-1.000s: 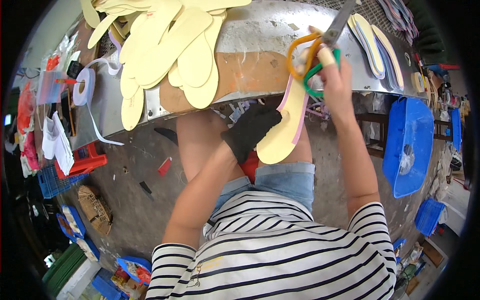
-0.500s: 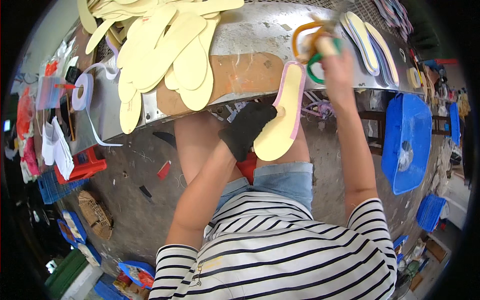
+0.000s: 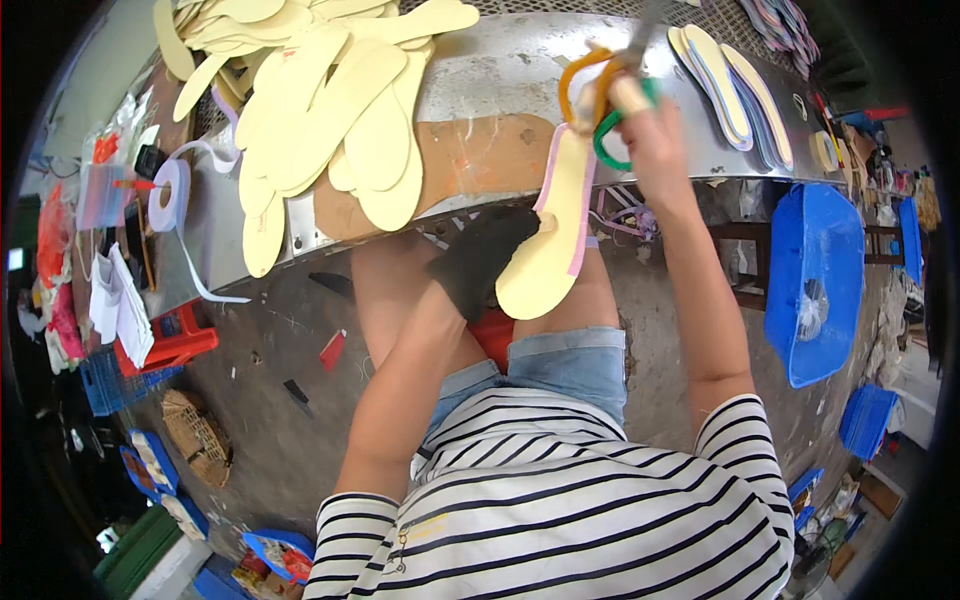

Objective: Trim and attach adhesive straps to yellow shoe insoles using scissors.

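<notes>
Fingers clamped: left hand [image 3: 485, 255] on yellow insole [image 3: 545, 265], right hand [image 3: 655, 150] on scissors [image 3: 605, 85]

Left: black glove [image 3: 470, 265], bare thumb tip pressed on the upper face of the insole; remaining fingers hidden beneath or lost in the dark fabric. Right: fingers wrapped about the scissor handles, one orange, one green; blurred, so placement of each finger cannot be told. A pale cover [image 3: 630, 97] sits on one digit. Blades point up and away; whether they are parted cannot be told.

Insole: held aslant above the lap, broad end toward the body, narrow end over the front edge of the metal table [image 3: 500, 60]. Pink trim [image 3: 582, 235] follows its right side and rounds the narrow end. Scissor handles lie close by that end; contact cannot be told.

Surroundings: brown board [image 3: 480, 150] flat at the table's front edge, partly under a heap of yellow insoles [image 3: 340, 110]. Tape roll [image 3: 178, 200] at far left, its loose tail hanging. Neat insole stack [image 3: 715, 90] beyond the right hand. Blue tub [image 3: 815, 290] right of the right forearm, below table level.
</notes>
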### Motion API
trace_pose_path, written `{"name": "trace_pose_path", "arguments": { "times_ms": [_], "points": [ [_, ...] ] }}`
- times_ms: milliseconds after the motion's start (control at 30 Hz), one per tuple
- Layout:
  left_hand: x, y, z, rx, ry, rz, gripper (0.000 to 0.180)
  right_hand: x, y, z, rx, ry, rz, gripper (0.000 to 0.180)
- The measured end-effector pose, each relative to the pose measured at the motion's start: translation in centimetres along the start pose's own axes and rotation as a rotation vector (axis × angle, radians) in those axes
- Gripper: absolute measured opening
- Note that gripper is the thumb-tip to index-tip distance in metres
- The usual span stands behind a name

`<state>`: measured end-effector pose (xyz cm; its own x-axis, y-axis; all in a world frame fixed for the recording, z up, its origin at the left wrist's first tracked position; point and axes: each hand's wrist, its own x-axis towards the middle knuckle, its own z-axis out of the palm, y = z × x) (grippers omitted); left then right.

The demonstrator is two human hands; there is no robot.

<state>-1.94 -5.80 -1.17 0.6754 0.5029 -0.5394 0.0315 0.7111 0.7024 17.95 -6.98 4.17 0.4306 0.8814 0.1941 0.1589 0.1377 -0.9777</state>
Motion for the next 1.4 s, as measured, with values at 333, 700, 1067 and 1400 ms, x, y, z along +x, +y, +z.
{"name": "trace_pose_path", "arguments": {
  "times_ms": [333, 700, 1067, 1400],
  "points": [
    [0.7, -1.3, -1.4, 0.029, -0.079, 0.147, 0.025, 1.7, 0.4, 1.1, -0.163, -0.099, 0.015, 0.031],
    [0.1, -0.9, 0.8, 0.05, -0.023, 0.183, 0.032, -0.5, -2.0, 0.1, 0.174, -0.031, 0.064, 0.033],
    [-2.6, -1.2, -1.2, 0.454, -0.109, 0.261, 0.045, 3.6, 2.1, -3.4, -0.932, 0.018, -0.28, 0.034],
    [-4.2, 1.9, -5.6, 0.747, -0.203, 0.252, 0.039, -3.8, -5.3, 0.1, -0.585, -0.802, -0.675, 0.053]
  ]
}}
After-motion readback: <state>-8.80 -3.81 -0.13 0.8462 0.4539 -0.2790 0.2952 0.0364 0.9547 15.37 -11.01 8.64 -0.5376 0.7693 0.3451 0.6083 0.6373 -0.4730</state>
